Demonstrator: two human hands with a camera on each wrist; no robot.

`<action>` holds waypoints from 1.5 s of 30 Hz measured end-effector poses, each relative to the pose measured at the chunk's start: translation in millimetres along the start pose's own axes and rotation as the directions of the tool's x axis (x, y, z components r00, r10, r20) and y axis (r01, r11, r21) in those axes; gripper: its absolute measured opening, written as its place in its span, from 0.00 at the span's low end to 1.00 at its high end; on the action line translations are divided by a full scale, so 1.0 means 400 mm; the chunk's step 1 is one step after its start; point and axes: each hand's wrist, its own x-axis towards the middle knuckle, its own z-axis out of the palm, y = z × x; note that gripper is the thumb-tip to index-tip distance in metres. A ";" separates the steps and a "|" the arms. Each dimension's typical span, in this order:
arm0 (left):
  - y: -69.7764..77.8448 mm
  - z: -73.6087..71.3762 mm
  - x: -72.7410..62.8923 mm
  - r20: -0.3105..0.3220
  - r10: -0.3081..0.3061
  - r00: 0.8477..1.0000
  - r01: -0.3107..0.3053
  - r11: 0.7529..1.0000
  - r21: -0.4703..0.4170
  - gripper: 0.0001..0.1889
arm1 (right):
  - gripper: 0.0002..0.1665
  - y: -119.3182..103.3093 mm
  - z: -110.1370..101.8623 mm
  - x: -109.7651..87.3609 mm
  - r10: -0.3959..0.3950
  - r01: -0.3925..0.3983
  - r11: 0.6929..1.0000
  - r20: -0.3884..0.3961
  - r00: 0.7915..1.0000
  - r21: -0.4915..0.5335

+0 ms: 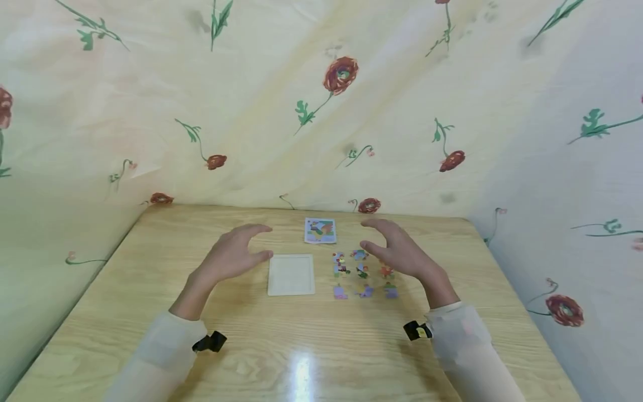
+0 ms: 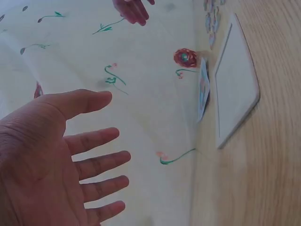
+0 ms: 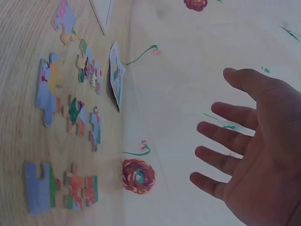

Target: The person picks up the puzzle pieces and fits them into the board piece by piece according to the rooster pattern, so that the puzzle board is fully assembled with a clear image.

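My left hand hovers near the upper left corner of a white square puzzle tray, fingers spread and holding nothing. Over on the other side, my right hand is held above the loose jigsaw pieces, with its palm turned inward and nothing in it. The pieces lie apart in rough rows right of the tray; the right hand partly covers some in the head view. In the right wrist view a lavender and yellow piece shows its knobs. Behind the tray lies a small picture card with a colourful bird-like figure.
The wooden table carries all of this. Flower-printed cloth hangs at the back and both sides, along the table's edges. Each sleeve cuff has a small black device at the wrist.
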 end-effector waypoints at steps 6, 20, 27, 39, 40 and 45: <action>-0.053 0.038 -0.002 0.167 -0.017 0.986 0.037 0.993 -0.117 0.29 | 0.31 0.034 0.032 0.007 -0.001 0.001 0.997 0.003 1.000 0.074; -0.125 0.102 0.002 0.187 -0.030 0.982 0.062 0.985 -0.164 0.26 | 0.26 0.093 0.116 0.060 0.018 -0.011 0.982 -0.037 0.999 0.189; -0.143 0.118 0.010 0.158 -0.022 0.987 0.045 0.989 -0.143 0.25 | 0.25 0.111 0.135 0.082 0.025 -0.016 0.979 -0.041 0.999 0.205; -0.157 0.137 0.011 0.093 0.028 0.995 -0.022 0.998 -0.060 0.25 | 0.23 0.125 0.165 0.096 0.075 -0.067 0.976 -0.033 0.997 0.207; -0.157 0.139 0.011 0.091 0.031 0.995 -0.025 0.998 -0.057 0.25 | 0.22 0.127 0.167 0.097 0.078 -0.070 0.975 -0.029 0.997 0.209; -0.156 0.143 0.009 0.086 0.045 0.995 -0.041 0.998 -0.049 0.24 | 0.22 0.144 0.180 0.104 0.086 -0.084 0.976 0.002 0.996 0.199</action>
